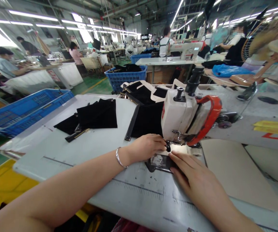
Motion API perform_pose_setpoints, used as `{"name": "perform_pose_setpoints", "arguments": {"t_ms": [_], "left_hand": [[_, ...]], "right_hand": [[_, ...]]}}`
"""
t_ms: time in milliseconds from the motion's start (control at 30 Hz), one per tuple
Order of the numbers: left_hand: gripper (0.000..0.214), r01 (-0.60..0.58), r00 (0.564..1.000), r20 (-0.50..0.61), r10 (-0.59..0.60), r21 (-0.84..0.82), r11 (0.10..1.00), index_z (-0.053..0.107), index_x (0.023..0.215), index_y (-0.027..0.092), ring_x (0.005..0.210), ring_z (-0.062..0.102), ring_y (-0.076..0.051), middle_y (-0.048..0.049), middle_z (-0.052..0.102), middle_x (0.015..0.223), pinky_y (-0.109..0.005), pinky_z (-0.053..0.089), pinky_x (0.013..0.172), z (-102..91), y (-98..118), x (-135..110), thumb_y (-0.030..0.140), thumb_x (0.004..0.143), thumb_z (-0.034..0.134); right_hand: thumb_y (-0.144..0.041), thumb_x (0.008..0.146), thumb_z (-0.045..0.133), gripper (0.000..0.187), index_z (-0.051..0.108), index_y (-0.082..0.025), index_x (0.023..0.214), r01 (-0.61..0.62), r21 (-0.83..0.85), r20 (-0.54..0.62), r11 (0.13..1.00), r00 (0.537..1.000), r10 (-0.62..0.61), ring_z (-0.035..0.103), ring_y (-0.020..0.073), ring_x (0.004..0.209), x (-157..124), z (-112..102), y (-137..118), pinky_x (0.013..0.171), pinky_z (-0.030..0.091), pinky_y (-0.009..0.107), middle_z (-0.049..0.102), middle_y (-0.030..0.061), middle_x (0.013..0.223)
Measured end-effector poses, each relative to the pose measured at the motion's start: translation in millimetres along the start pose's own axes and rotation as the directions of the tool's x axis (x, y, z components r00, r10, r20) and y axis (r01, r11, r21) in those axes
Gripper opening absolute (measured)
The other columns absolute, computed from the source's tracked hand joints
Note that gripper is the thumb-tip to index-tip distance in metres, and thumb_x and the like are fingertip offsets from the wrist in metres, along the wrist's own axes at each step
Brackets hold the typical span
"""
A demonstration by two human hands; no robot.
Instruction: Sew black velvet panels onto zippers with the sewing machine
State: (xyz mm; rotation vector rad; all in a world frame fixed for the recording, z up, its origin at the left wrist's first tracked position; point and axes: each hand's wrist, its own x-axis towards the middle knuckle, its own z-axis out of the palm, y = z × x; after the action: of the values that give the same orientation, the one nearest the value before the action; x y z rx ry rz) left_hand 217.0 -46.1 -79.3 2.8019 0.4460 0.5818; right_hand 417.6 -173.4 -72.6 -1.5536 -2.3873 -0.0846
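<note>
A white sewing machine (179,116) with an orange-red guard stands on the grey work table (100,151). My left hand (147,146), with a silver bracelet on the wrist, rests curled at the needle, its fingertips pinched together by the presser foot. My right hand (192,175) lies flat with its fingers stretched toward the metal needle plate (159,162), pressing down there. What the left fingertips hold is too small to make out. A black fabric piece (146,120) lies just behind my left hand.
A stack of black fabric pieces (97,114) lies to the left on the table. Blue plastic crates stand at the left (25,111) and behind (125,77). Other workers sit at benches and sewing machines further back. A beige board (235,170) lies to the right.
</note>
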Motion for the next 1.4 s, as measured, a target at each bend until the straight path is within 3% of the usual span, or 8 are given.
{"name": "perform_pose_setpoints", "arguments": {"t_ms": [300,1000,1167,1400], "left_hand": [[0.021,0.064,0.993,-0.092,-0.073,-0.096,0.993,0.074,0.093,0.018,0.098,0.064,-0.014,-0.0026,0.07,0.102,-0.025,0.05,0.092,1.6,-12,7,0.012,0.088,0.054],[0.026,0.132,0.982,-0.11,-0.153,-0.175,0.976,0.075,0.093,0.018,0.095,0.065,-0.013,-0.0035,0.07,0.1,-0.024,0.052,0.09,5.5,-11,6,0.007,0.087,0.052],[0.024,0.101,0.985,-0.118,-0.128,-0.212,0.972,0.075,0.094,0.017,0.1,0.063,-0.013,-0.0048,0.069,0.105,-0.022,0.05,0.093,5.3,-9,3,0.01,0.088,0.053],[0.023,0.153,0.978,-0.105,-0.183,-0.24,0.959,0.074,0.096,0.019,0.098,0.064,-0.013,-0.0043,0.069,0.103,-0.023,0.051,0.092,8.6,-14,5,0.012,0.088,0.054]], "right_hand": [[-0.033,0.095,0.044,0.043,0.052,-0.013,0.132,-0.035,-0.038,0.028,0.999,0.999,0.036,0.054,0.025,0.113,6,6,0,0.099,0.048,0.047,0.053,0.0072,0.135],[-0.032,0.095,0.044,0.044,0.05,-0.013,0.134,-0.059,-0.067,0.127,0.996,0.99,0.067,0.049,0.0247,0.121,8,4,-1,0.102,0.047,0.046,0.048,0.0068,0.139],[-0.029,0.096,0.044,0.042,0.05,-0.014,0.135,-0.06,-0.035,0.108,0.998,0.992,0.064,0.048,0.0233,0.121,6,4,-4,0.103,0.046,0.045,0.049,0.0057,0.138],[-0.029,0.096,0.04,0.043,0.047,-0.014,0.136,-0.058,-0.002,0.02,0.998,0.998,0.058,0.047,0.0234,0.122,5,15,1,0.104,0.045,0.044,0.046,0.0057,0.141]]}}
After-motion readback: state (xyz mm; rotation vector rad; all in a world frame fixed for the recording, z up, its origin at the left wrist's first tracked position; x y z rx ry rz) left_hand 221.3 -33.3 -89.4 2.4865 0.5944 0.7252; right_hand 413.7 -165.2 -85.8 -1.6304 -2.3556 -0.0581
